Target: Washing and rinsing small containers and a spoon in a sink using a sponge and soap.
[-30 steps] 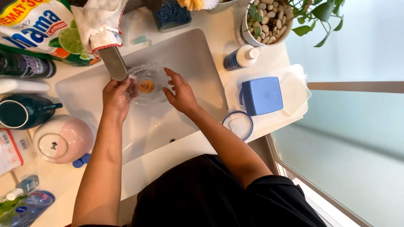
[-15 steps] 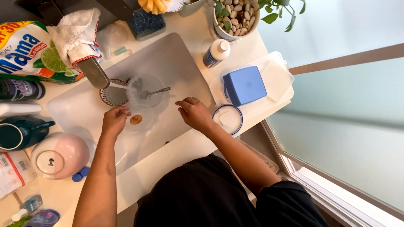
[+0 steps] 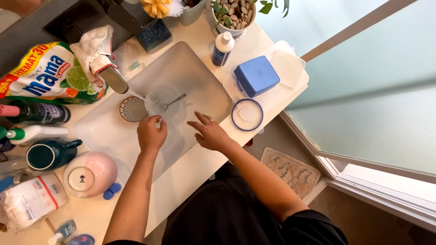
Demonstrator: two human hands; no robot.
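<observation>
Clear glass bowl [image 3: 164,102] w/ spoon [image 3: 174,100] sits mid-sink [image 3: 200,68], at 12 o'clock of left hand [image 3: 152,134], whose grip is loosely curled at its near rim; right hand [image 3: 209,131] spread, holding nothing; bowl prob. wet, slick, breakable, so take by rim.

This is a home kitchen, seen at its washing-up corner; a white rectangular sink [image 3: 200,72] is set in a pale counter [image 3: 181,181], with a metal tap [image 3: 112,78] at eleven o'clock of the basin. Around it stand a big dish-soap refill pouch [image 3: 47,75], a green mug [image 3: 47,154], an overturned pink bowl [image 3: 89,173] and a potted plant [image 3: 234,13]; a patterned floor mat [image 3: 290,170] lies at four o'clock.
</observation>
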